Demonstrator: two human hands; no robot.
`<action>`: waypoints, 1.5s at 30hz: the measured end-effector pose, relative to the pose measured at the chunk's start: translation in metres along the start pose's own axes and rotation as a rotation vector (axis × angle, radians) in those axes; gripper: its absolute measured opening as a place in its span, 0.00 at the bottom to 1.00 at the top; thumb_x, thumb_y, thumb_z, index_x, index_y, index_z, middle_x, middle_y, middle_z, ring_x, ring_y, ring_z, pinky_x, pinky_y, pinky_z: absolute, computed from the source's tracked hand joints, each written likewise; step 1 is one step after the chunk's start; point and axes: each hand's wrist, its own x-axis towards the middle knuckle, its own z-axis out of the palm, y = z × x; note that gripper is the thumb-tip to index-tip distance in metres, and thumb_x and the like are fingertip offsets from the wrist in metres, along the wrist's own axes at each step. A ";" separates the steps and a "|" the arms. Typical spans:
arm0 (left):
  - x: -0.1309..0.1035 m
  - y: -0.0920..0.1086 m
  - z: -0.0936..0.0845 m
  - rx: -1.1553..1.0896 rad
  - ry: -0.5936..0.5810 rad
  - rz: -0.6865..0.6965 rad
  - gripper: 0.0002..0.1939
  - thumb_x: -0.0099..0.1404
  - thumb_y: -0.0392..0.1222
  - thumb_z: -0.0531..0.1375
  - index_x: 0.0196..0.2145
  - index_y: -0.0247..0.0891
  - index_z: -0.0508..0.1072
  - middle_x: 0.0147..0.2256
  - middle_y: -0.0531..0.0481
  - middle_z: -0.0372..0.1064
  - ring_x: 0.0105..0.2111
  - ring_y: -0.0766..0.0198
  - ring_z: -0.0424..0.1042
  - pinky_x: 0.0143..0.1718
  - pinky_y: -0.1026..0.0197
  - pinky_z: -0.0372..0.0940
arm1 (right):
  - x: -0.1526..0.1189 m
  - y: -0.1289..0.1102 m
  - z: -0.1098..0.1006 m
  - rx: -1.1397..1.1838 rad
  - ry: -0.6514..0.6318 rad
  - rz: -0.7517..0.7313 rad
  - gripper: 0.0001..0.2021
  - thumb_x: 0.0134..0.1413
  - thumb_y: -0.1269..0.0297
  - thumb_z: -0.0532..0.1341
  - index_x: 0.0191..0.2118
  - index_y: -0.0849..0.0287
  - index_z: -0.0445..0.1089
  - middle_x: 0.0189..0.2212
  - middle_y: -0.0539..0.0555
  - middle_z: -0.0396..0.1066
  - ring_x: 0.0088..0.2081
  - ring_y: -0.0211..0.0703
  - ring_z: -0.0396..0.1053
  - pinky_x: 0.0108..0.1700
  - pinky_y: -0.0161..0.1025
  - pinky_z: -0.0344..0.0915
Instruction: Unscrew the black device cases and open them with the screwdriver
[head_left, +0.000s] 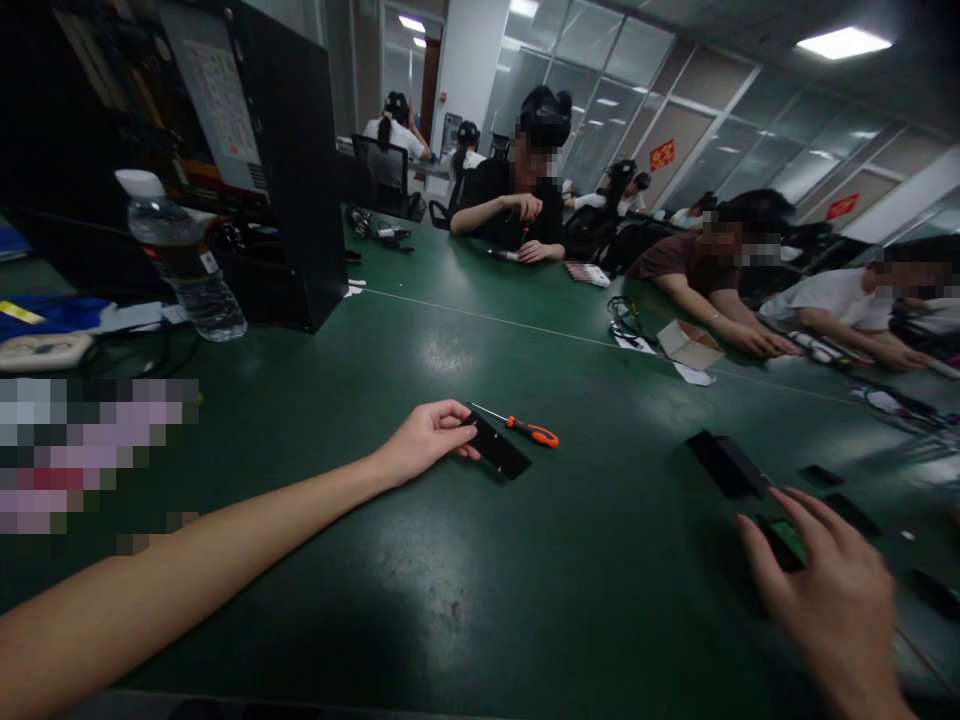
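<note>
My left hand pinches one end of a flat black plate between thumb and fingers, low over the green table. Just behind the plate lies a screwdriver with an orange and black handle, its shaft pointing left. At the right, my right hand is open, thumb and fingers apart, over a green circuit board partly hidden by the hand. Whether the fingers touch the board cannot be made out. A black angled casing piece rests just beyond the fingertips.
Small dark parts lie around my right hand. A black computer case and a water bottle stand at the left. Across the table, a person works with a screwdriver; other people sit at the right near an open box and cables.
</note>
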 end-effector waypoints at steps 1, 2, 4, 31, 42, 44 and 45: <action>0.000 0.000 0.000 0.006 -0.042 -0.002 0.15 0.61 0.44 0.71 0.39 0.31 0.74 0.34 0.44 0.79 0.32 0.63 0.80 0.36 0.63 0.72 | 0.004 -0.030 0.005 0.096 -0.040 0.022 0.25 0.61 0.47 0.58 0.61 0.47 0.67 0.58 0.65 0.69 0.58 0.70 0.68 0.43 0.66 0.72; 0.000 0.001 0.000 0.010 -0.084 -0.005 0.15 0.60 0.44 0.71 0.39 0.31 0.75 0.33 0.44 0.79 0.32 0.62 0.80 0.37 0.62 0.72 | 0.008 -0.060 0.012 0.233 -0.127 0.026 0.21 0.63 0.48 0.58 0.58 0.45 0.67 0.56 0.62 0.71 0.56 0.64 0.70 0.42 0.60 0.75; 0.000 0.001 -0.002 0.009 -0.144 -0.011 0.15 0.60 0.44 0.71 0.39 0.31 0.75 0.33 0.43 0.80 0.33 0.62 0.80 0.38 0.61 0.72 | 0.016 -0.115 0.029 0.541 -0.340 -0.036 0.16 0.67 0.51 0.54 0.55 0.48 0.66 0.56 0.60 0.71 0.54 0.56 0.73 0.50 0.56 0.74; 0.009 0.004 -0.009 -0.148 0.052 -0.060 0.13 0.56 0.41 0.71 0.36 0.32 0.77 0.31 0.48 0.77 0.29 0.67 0.75 0.34 0.66 0.67 | -0.010 0.086 -0.044 -0.268 -0.170 0.242 0.37 0.51 0.24 0.47 0.40 0.52 0.73 0.40 0.69 0.77 0.41 0.63 0.76 0.38 0.55 0.69; 0.009 0.006 -0.007 -0.136 0.049 -0.067 0.14 0.54 0.41 0.72 0.35 0.32 0.78 0.30 0.48 0.77 0.28 0.67 0.75 0.34 0.65 0.67 | -0.014 0.087 -0.016 -0.225 -0.179 0.221 0.31 0.54 0.38 0.51 0.46 0.59 0.74 0.47 0.65 0.77 0.48 0.63 0.76 0.49 0.54 0.71; 0.010 0.006 -0.006 -0.119 0.041 -0.059 0.13 0.54 0.41 0.72 0.35 0.32 0.78 0.30 0.48 0.77 0.28 0.67 0.75 0.34 0.65 0.66 | -0.018 0.081 -0.012 -0.211 -0.160 0.219 0.29 0.56 0.41 0.49 0.48 0.59 0.73 0.50 0.66 0.76 0.52 0.62 0.75 0.53 0.53 0.70; 0.010 0.006 -0.006 -0.110 0.039 -0.054 0.12 0.55 0.41 0.71 0.35 0.32 0.78 0.30 0.48 0.77 0.28 0.67 0.75 0.33 0.65 0.66 | -0.021 0.079 -0.010 -0.207 -0.155 0.219 0.28 0.58 0.43 0.48 0.49 0.59 0.73 0.52 0.66 0.75 0.54 0.61 0.73 0.56 0.52 0.68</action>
